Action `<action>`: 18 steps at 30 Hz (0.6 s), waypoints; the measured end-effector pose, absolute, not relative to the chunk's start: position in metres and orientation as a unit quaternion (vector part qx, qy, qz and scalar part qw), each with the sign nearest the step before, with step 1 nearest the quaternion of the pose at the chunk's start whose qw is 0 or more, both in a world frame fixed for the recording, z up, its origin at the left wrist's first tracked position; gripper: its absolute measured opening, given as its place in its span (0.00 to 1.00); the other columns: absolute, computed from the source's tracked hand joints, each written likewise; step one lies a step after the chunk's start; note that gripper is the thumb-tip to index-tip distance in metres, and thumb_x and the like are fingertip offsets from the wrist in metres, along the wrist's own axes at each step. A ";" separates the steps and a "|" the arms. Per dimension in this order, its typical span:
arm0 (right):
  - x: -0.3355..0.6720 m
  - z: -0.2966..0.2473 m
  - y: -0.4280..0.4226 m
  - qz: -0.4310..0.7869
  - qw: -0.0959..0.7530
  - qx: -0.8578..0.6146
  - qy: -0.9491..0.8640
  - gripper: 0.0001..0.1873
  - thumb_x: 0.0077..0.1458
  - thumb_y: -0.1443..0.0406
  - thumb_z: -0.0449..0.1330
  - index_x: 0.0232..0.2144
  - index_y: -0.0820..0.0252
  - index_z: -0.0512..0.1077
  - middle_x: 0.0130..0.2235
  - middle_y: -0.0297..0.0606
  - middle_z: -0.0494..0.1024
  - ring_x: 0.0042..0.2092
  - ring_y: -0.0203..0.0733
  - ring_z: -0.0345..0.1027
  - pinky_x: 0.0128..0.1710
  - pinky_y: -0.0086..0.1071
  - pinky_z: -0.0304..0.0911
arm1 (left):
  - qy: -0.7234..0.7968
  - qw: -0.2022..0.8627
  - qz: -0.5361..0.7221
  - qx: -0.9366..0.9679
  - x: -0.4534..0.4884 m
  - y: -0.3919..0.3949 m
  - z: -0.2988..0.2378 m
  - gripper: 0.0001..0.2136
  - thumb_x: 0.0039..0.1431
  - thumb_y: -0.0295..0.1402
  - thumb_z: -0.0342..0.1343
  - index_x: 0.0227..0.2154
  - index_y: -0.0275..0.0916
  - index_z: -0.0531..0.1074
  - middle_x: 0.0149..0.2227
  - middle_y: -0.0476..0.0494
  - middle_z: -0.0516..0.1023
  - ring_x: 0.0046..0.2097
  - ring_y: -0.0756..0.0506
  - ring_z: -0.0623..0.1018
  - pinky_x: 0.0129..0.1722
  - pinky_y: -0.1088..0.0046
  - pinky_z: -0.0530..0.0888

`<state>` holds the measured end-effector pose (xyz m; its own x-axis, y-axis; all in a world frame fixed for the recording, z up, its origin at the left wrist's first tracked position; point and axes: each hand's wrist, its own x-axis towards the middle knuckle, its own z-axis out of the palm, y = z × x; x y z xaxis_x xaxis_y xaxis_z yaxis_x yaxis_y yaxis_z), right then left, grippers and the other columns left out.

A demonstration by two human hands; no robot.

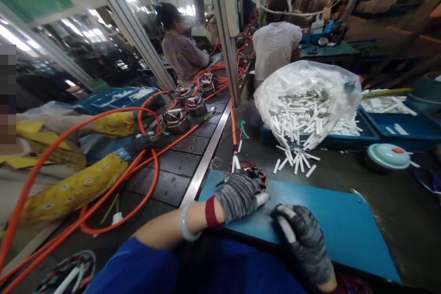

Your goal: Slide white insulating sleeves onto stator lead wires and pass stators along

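Observation:
My left hand (239, 196), in a grey knitted glove with a white-covered thumb, lies over the near left side of a motor stator (260, 175). The fingers curl onto its wound ring and hide part of it. An orange cable (233, 124) ends in white sleeves (235, 163) just behind this hand. To the right, my right hand (306, 241) hovers by the near edge of the blue board (344, 220), apart from the stator. Its gloved fingers are curled in, with white-covered tips; whatever they may hold is hidden.
A clear plastic bag (306, 73) of white sleeves spills onto the bench beside blue trays (416, 124). A teal lidded bowl (387, 156) stands at right. Left, a co-worker's yellow sleeves (79, 183) reach among orange cables (113, 111) and several stators (175, 121). A metal post (225, 46) rises ahead.

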<state>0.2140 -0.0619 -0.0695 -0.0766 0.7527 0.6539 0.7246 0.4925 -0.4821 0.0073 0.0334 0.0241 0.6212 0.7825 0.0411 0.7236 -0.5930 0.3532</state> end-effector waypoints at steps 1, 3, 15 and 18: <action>0.208 -0.063 -0.057 0.005 0.451 -0.496 -0.742 0.11 0.67 0.64 0.58 0.50 0.53 0.76 0.45 0.40 0.83 0.45 0.46 0.79 0.47 0.40 0.76 | 0.398 0.158 0.117 0.896 0.003 0.040 0.030 0.14 0.64 0.44 0.56 0.47 0.45 0.80 0.47 0.43 0.84 0.50 0.39 0.82 0.56 0.62 0.79; 0.196 -0.053 -0.045 -0.011 0.442 -0.481 -0.757 0.13 0.66 0.64 0.59 0.52 0.55 0.75 0.50 0.44 0.82 0.50 0.48 0.77 0.50 0.43 0.74 | 0.410 0.139 0.159 0.888 -0.014 0.063 0.042 0.18 0.70 0.37 0.47 0.56 0.44 0.75 0.54 0.45 0.81 0.55 0.44 0.80 0.59 0.69 0.76; 0.132 -0.055 0.004 0.047 0.339 -0.498 -0.797 0.22 0.68 0.55 0.57 0.60 0.56 0.72 0.41 0.43 0.83 0.41 0.50 0.76 0.45 0.44 0.68 | 0.447 0.076 -0.005 0.891 -0.030 0.172 -0.022 0.22 0.60 0.25 0.56 0.57 0.35 0.74 0.58 0.36 0.79 0.61 0.41 0.76 0.69 0.61 0.63; 0.136 -0.059 0.004 0.100 0.383 -0.505 -0.767 0.20 0.69 0.54 0.56 0.56 0.56 0.76 0.40 0.43 0.84 0.41 0.49 0.76 0.47 0.43 0.69 | 0.458 0.075 -0.036 0.885 -0.034 0.165 -0.027 0.18 0.62 0.29 0.56 0.54 0.36 0.76 0.50 0.34 0.82 0.52 0.39 0.81 0.59 0.60 0.74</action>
<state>0.1361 0.0044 -0.0591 -0.1957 0.8510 0.4873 0.6980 0.4700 -0.5404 -0.0335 0.1647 -0.0267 0.5788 0.8047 -0.1320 0.8154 -0.5700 0.1006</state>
